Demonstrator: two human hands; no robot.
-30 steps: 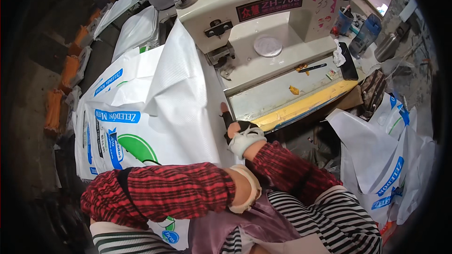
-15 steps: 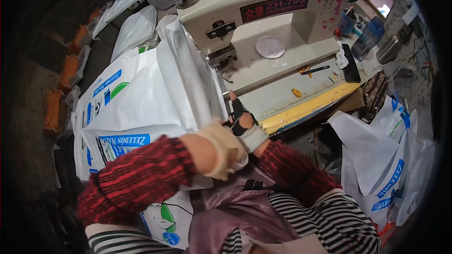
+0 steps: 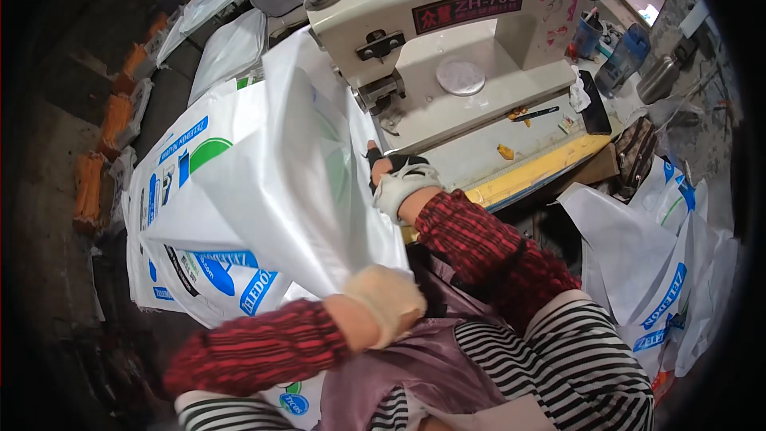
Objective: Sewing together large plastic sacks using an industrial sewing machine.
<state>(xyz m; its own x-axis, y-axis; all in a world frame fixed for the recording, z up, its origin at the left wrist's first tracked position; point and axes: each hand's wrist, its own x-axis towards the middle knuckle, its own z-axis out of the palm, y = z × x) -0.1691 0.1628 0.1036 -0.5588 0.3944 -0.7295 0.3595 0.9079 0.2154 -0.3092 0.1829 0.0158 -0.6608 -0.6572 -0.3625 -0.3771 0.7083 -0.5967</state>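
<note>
A large white sack with blue and green print spreads across my left side, its right edge running up beside the head of a cream sewing machine. At that edge, just below the needle area, is my right hand in a dark fingerless glove with a pale wrap; one finger points up, the others curl closed at the sack's edge. My left hand, wrapped in pale cloth, is lower and nearer, against the sack's near corner. Its fingers are hidden and blurred.
A yellow table edge fronts the machine bed. A phone, a black pen-like tool and bottles lie to the right. More printed sacks hang at right; folded white sacks are stacked far left.
My hands have separated: the right moved up and left to the sack's edge, the left moved down nearer me. The sack's right part has lifted and bulged.
</note>
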